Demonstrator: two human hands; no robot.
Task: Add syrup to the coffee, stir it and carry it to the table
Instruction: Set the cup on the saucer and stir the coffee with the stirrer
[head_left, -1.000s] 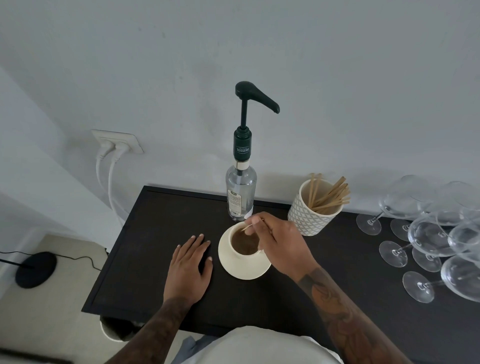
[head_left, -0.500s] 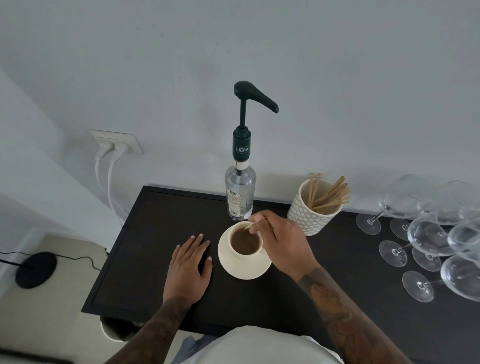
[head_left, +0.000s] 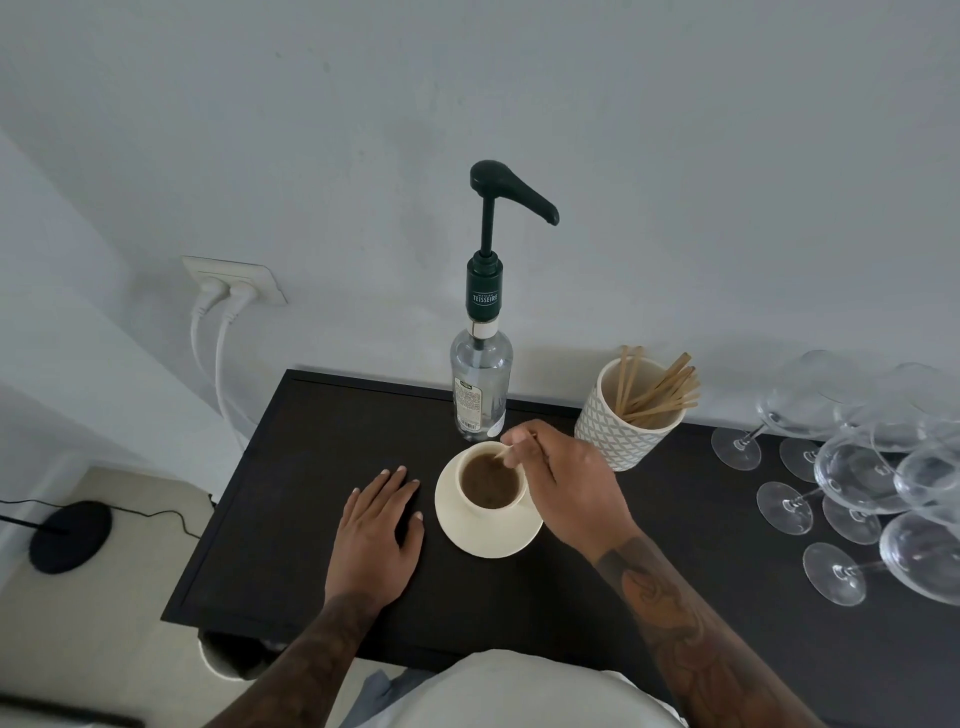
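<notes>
Fingers (head_left: 511, 453) of my right hand (head_left: 566, 486) are pinched shut on a thin wooden stirrer (head_left: 503, 451), whose lower end dips into the coffee at the far rim of the cream cup (head_left: 491, 480). That cup stands on its saucer (head_left: 485, 530) on the dark tabletop (head_left: 291, 493), directly under those fingers and just right of my left hand (head_left: 376, 532). My left hand lies flat and spread on the tabletop, palm down, holding nothing, its fingertips near the saucer's edge but apart from it. Just behind the cup stands the clear syrup bottle (head_left: 482, 387) with a dark green pump; I read "TEISSEIRE" on the pump collar, while the small print on the bottle's label is too fine to make out. Right of the bottle, a patterned pot (head_left: 621, 431) holds more wooden stirrers, and wine glasses (head_left: 862, 467) crowd the right end.
</notes>
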